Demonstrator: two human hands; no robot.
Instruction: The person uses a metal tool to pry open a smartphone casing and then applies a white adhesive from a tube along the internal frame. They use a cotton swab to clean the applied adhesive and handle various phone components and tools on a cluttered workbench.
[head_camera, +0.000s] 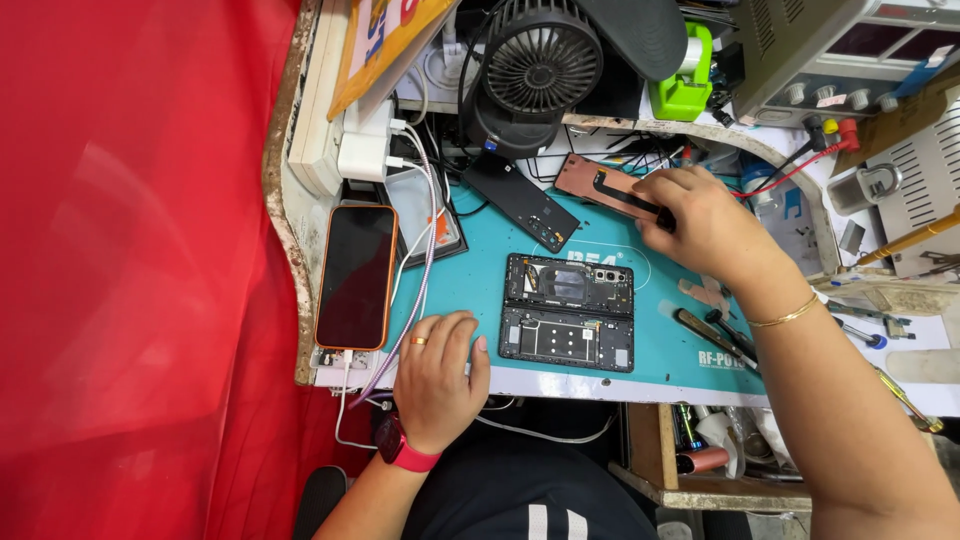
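While your left hand (440, 375) lay flat and empty at lower centre, your right hand (700, 215) pinched the copper-coloured panel (600, 188), which slanted toward upper left.

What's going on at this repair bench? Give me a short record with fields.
Surface: teal work mat
Centre: opened phone, insides showing
Left hand: flat on the mat beside the opened phone, holding nothing
Right hand: on a copper-coloured panel
Also there: orange-cased phone on a cable, black fan, black back cover
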